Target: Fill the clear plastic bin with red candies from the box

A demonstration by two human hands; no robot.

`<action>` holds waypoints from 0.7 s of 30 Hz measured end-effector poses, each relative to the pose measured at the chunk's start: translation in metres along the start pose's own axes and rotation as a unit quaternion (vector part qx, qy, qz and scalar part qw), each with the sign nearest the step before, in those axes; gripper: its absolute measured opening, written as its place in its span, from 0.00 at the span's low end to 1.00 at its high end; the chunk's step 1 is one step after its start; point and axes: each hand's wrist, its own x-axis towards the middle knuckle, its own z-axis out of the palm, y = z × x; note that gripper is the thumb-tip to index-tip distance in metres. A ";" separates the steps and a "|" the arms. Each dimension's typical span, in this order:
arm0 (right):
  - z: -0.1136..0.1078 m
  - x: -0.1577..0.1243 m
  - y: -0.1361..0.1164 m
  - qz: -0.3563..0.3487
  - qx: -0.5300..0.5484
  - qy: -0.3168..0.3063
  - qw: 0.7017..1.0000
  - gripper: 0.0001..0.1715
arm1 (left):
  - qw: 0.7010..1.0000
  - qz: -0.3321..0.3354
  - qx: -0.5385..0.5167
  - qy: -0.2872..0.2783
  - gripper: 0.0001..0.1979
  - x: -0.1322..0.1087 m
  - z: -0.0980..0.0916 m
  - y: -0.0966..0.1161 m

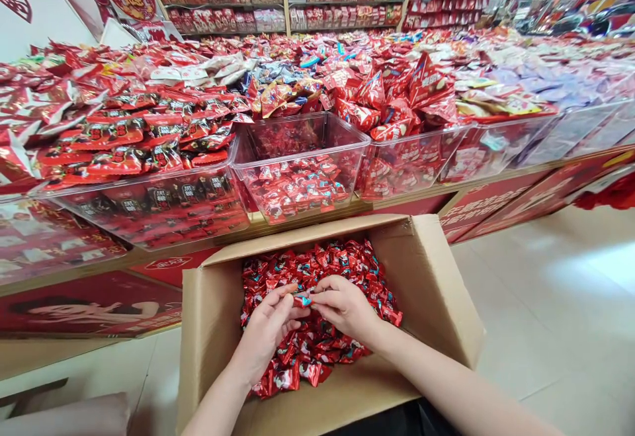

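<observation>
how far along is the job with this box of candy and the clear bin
Done: the clear bin holds a shallow layer of red candies, well below its rim. In hand: the left hand and right hand meet over the box, pinching one wrapped candy between their fingertips. Left: the box holds a deep heap of the same candy, so most seems yet to go.
</observation>
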 end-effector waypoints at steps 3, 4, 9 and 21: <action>-0.006 0.001 -0.002 -0.059 -0.064 0.015 0.996 0.12 | 1.000 0.008 -0.028 -0.009 0.20 -0.002 0.003 0.004; -0.008 0.001 -0.003 -0.065 -0.061 0.021 0.996 0.12 | 0.999 0.016 -0.031 -0.006 0.22 -0.002 0.003 0.004; -0.004 0.004 -0.005 0.049 0.087 0.052 0.994 0.18 | 0.998 0.050 -0.029 0.017 0.25 0.001 0.003 -0.004; -0.005 0.015 -0.021 0.299 0.335 -0.037 0.893 0.11 | 0.999 0.050 -0.010 -0.001 0.18 0.003 -0.004 -0.006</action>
